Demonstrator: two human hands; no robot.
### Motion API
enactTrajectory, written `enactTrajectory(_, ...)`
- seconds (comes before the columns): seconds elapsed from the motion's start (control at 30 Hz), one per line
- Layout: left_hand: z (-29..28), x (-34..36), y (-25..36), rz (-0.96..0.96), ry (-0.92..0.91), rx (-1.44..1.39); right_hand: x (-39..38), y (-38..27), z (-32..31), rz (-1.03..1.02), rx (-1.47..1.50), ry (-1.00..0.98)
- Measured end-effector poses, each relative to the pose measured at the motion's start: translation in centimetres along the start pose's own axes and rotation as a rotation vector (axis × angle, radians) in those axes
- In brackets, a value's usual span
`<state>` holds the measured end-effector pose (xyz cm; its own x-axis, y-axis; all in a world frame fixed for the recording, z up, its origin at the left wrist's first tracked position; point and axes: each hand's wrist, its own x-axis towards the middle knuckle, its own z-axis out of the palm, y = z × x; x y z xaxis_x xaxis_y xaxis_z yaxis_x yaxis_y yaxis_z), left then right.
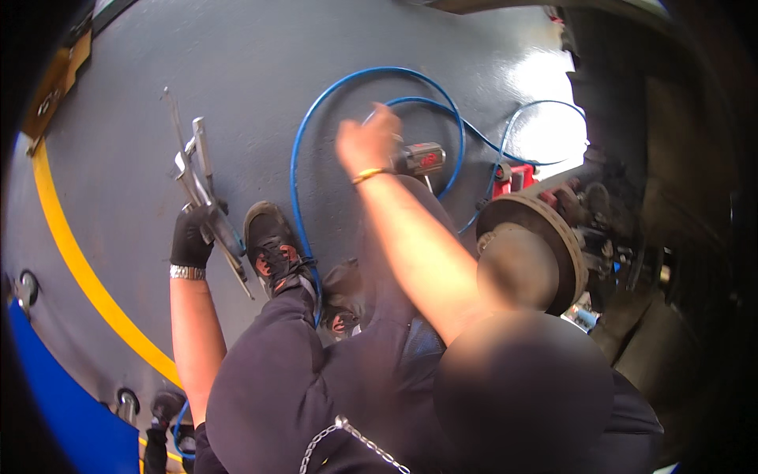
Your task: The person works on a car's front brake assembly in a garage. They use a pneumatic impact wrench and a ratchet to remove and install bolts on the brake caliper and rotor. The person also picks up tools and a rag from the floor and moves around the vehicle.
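My left hand (193, 237), in a black glove with a metal-band watch at the wrist, is closed around a bundle of long silver metal tools (197, 170). Their ends stick out above and below the fist; their exact kind is unclear. My right hand (369, 142) is bare, with a yellow band at the wrist. It is smeared by motion over the loops of a blue air hose (316, 103), and its fingers are not clear. Close beside the right wrist is a grey and black impact wrench (426, 158), partly hidden.
A brake disc (564, 245) and dark vehicle parts stand at right, near a red stand-like piece (513, 180). My shoe (272, 245) rests by the hose on the grey floor (221, 55). A yellow line (79, 257) and a blue wheeled object (67, 403) lie at left.
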<state>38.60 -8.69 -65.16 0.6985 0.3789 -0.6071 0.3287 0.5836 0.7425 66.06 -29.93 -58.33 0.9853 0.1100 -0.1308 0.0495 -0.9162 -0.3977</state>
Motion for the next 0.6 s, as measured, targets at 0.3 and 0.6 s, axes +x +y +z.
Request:
enactTrajectory(0.3, -5.9, -1.3, -3.1, 0.032, -0.015, -0.467, 6.0, 26.9, 4.6, 0.486, -0.676, -0.733)
enactTrajectory(0.6, -10.1, 0.3, -7.9, -0.02, 0.002, -0.518, 5.3, 26.3, 1.1, 0.559, -0.634, -0.627)
